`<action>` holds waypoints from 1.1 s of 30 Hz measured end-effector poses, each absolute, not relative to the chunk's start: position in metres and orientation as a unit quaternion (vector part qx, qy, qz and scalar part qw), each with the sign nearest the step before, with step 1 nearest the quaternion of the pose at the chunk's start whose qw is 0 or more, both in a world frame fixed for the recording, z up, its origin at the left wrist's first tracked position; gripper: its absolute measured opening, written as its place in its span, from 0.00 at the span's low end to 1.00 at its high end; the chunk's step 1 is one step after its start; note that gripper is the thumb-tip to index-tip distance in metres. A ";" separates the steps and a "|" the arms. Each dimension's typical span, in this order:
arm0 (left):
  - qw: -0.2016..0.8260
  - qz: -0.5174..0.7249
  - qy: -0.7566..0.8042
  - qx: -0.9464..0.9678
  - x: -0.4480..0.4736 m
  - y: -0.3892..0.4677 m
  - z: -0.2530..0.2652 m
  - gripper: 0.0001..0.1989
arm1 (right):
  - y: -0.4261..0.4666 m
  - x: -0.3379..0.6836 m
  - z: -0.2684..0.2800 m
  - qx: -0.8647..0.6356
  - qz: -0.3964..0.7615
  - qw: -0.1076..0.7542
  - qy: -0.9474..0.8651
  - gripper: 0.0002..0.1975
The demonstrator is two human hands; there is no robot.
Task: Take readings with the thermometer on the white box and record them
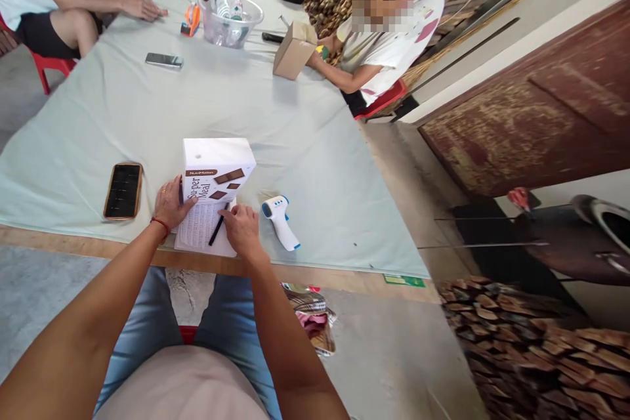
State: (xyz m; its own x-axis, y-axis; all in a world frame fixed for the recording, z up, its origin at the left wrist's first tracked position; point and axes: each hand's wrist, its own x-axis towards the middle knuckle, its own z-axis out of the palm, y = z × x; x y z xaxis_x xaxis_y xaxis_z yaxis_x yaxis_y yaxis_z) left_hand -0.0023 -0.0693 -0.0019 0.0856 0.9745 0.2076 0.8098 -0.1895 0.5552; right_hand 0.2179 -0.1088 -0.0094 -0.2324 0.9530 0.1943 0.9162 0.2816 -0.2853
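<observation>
A white box (219, 164) printed "Super Meal", with brown bars pictured on it, stands on the table at the edge of some written sheets (194, 230). My left hand (172, 203) grips the box's left side, its thumb across the lower front. A black pen (216, 228) slants over the sheets. The fingers of my right hand (242, 226) are curled, with the thumb and forefinger closed at the pen's upper end. Just right of that hand lies a white and blue infrared thermometer (280, 220). A phone in an orange-brown case (123, 190) rests to the left.
Further up the cloth-covered table (319, 164) are another phone (164, 61), an orange tape dispenser (190, 20), a plastic basin (231, 33) with bottles and a cardboard box (295, 49). One person (388, 33) sits at right, another (63, 0) at left. Firewood (551, 354) is stacked at lower right.
</observation>
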 end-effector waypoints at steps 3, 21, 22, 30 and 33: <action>0.153 0.278 0.623 0.715 -0.001 -0.069 -0.004 0.31 | -0.116 0.238 -0.005 -0.562 0.070 0.169 -0.807 0.10; 0.160 0.245 0.650 0.702 0.010 -0.071 -0.005 0.60 | -0.178 0.198 -0.011 -0.625 0.365 0.442 -0.531 0.09; 0.161 0.243 0.651 0.701 0.010 -0.071 -0.005 0.61 | -0.179 0.199 -0.012 -0.627 0.360 0.437 -0.536 0.09; 0.161 0.227 0.651 0.706 0.012 -0.072 -0.004 0.63 | -0.181 0.198 -0.017 -0.631 0.344 0.416 -0.558 0.08; 0.163 0.227 0.650 0.706 0.012 -0.072 -0.004 0.62 | -0.181 0.198 -0.018 -0.629 0.343 0.411 -0.564 0.08</action>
State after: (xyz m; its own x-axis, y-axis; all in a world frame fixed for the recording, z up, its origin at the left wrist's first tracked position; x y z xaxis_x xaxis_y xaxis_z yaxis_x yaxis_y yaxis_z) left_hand 0.0116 -0.0718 -0.0044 0.0509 0.9929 0.1078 0.8447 -0.1004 0.5257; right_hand 0.1983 -0.1812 -0.0182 0.1290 0.9911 0.0327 0.4272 -0.0257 -0.9038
